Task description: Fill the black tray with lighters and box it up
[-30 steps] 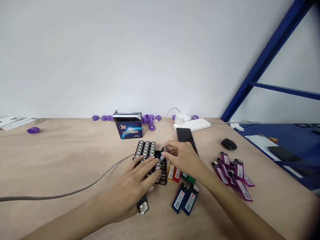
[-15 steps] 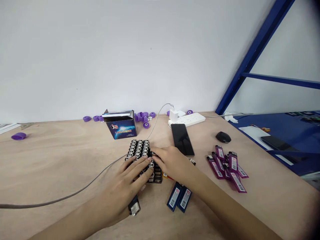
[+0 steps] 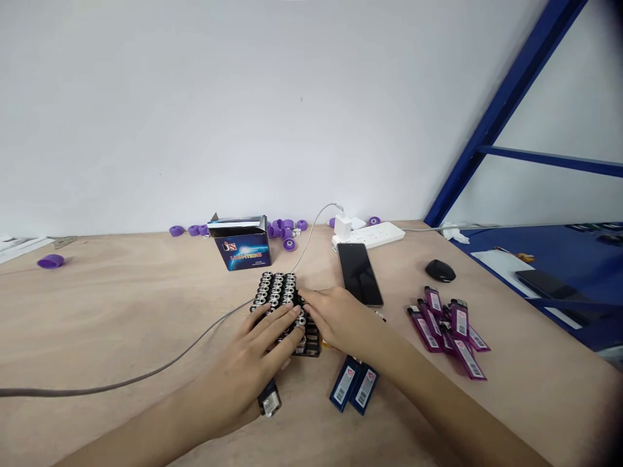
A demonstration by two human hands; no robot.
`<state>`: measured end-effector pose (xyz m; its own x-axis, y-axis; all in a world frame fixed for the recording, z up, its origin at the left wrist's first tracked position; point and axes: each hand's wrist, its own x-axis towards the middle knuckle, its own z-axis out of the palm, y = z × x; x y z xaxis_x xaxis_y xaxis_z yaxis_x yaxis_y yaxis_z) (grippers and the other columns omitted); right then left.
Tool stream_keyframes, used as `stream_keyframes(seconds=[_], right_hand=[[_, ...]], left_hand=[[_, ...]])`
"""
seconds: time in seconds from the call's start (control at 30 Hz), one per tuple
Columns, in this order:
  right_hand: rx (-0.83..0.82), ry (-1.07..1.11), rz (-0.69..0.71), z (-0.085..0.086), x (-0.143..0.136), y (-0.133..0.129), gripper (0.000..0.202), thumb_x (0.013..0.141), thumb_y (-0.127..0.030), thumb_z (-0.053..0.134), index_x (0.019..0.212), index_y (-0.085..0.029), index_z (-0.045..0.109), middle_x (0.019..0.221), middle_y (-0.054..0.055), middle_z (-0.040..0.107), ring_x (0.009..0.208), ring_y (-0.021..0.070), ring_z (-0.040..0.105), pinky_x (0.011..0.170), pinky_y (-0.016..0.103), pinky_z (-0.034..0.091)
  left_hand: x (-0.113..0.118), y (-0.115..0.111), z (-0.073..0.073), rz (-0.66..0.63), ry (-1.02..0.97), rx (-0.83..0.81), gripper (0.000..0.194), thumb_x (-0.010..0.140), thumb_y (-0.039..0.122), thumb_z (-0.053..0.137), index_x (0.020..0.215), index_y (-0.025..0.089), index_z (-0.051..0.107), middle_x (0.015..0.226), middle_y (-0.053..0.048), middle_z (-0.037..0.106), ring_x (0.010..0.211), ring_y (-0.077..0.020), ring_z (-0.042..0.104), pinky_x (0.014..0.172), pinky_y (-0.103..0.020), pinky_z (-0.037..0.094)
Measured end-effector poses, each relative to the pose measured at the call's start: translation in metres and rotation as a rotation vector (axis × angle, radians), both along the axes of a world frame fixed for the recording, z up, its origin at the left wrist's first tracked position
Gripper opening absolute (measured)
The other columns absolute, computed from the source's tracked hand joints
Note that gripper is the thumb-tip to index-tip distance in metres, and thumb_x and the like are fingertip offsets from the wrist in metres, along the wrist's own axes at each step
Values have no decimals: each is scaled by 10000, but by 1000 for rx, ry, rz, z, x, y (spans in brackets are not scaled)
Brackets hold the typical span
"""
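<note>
A tray of lighters, standing in rows with their metal tops up, sits in front of me. My left hand lies over its near left part, fingers spread across the tops. Beneath that palm a dark lighter pokes out; whether the palm touches it is hidden. At the tray's right side my right hand is closed, thumb and fingertips together on a lighter mostly hidden by them. Slots in the tray's near right corner show no lighters. Two blue lighters lie right of the tray.
Several purple lighters are piled at the right, near a black mouse. A phone and a white power strip lie behind my right hand. An opened lighter box stands behind the tray, with purple caps by the wall.
The whole view has shifted slightly, so things sit a little further right. My right fingertips have pressed lower over the lighter at the tray; my left hand keeps its place.
</note>
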<state>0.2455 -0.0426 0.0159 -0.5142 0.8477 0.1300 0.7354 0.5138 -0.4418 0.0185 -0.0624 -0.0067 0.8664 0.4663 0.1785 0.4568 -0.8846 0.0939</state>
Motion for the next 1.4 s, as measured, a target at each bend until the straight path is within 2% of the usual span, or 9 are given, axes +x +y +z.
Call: stream_keyframes(seconds=[0.37,0.6,0.83,1.0,1.13,1.2,1.27,1.33,1.4], right_hand=[[0,-44,-31,-2,3,4,202,975,-113,447,1055,-162,625,895,87,716,795,204,676,703,285,453],[-35,-85,3,-11,0,3,245,899,-17,477,1044,-164,610,906,80,699,789,192,657,681,268,432],[-43,-90,35,-13,3,5,273,900,-12,467,1062,-169,621,910,73,705,796,182,661,698,266,447],[-38,-112,33,-3,9,6,297,875,11,484,1034,-165,662,879,80,728,769,186,677,671,266,450],[92,34,-36,22,11,-4,243,939,-86,496,1038,-198,687,907,68,758,805,196,694,730,297,488],[176,198,-24,36,6,-16,181,955,-160,532,1022,-213,691,942,46,769,832,187,700,774,301,501],[210,356,30,47,-4,-33,132,941,-206,584,1023,-214,687,972,27,771,861,174,700,790,281,505],[176,430,89,52,-16,-50,155,906,-229,648,1057,-214,680,1012,22,765,906,170,691,805,265,500],[83,433,112,52,-29,-65,247,844,-242,728,1085,-226,677,1101,19,748,995,178,671,855,260,483]], left_hand=[[1,-2,3,4,-18,-9,818,780,-8,447,1548,175,235,1603,-161,325,1509,-316,240,1185,-604,278],[1,0,0,-6,-29,-11,829,777,-13,441,1553,184,222,1611,-159,308,1513,-313,226,1181,-611,277],[1,-1,1,2,-39,-23,832,790,-21,439,1562,183,208,1620,-147,291,1515,-316,220,1183,-613,278],[2,-1,1,1,-121,-70,760,857,13,433,1561,198,214,1603,-147,332,1494,-310,285,1181,-604,294],[2,-11,14,32,-449,-126,556,950,46,381,1477,220,359,1505,-128,483,1439,-261,393,1174,-510,349],[4,-22,24,106,-631,-280,376,996,94,372,1313,236,515,1311,-103,639,1303,-239,539,1083,-438,447],[7,-33,33,175,-788,-607,223,1042,219,381,1107,219,594,938,-61,726,963,-199,680,852,-334,538],[13,-43,35,214,-886,-1048,269,1035,403,441,964,192,593,585,20,597,535,-122,555,560,-235,462],[19,-50,31,179,-932,-1387,393,947,567,546,854,186,574,444,91,399,375,-69,304,415,-198,283]])
